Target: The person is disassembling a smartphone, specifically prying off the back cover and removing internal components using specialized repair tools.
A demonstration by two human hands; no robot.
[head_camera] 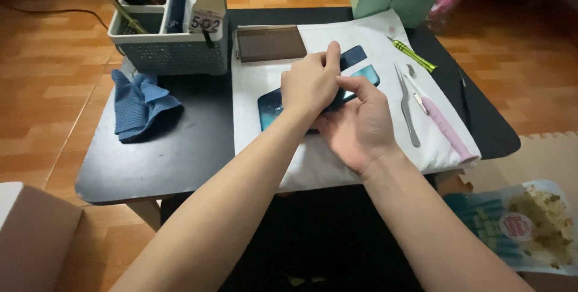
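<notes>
Right hand (360,124) and left hand (310,84) grasping dark phone (274,106), long axis slanting up-right

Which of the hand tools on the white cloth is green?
The small screwdriver at the cloth's far right edge. The tweezers are bare metal, and the tool beside them has a pink handle.

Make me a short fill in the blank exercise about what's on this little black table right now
1. Both hands, left hand and right hand, hold a dark teal ____.
2. The crumpled cloth at the table's left is ____.
3. The metal tweezers lie on a ____ towel.

Missing words: phone; blue; white
</notes>
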